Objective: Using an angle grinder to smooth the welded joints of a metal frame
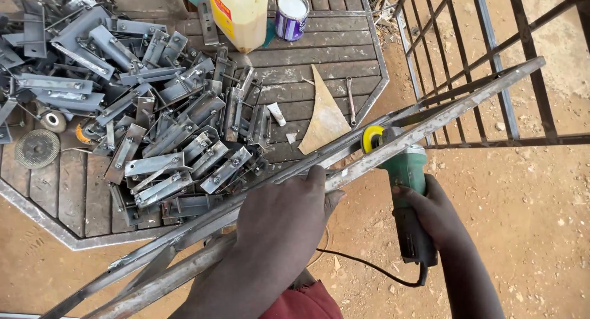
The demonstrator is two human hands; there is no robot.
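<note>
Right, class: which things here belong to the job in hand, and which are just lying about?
In use:
left hand
angle-iron frame
right hand
green angle grinder

Lying about:
pile of metal brackets
paint tin
yellow jug
spanner
loose grinding disc

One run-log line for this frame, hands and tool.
left hand: gripping angle-iron bar | right hand: holding green angle grinder | disc at bar | nearby: pile of metal brackets

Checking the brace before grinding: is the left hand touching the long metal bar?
Touching. The head view shows the left hand lying on the long metal bar, fingers curled over its upper edge, no gap between them.
</note>
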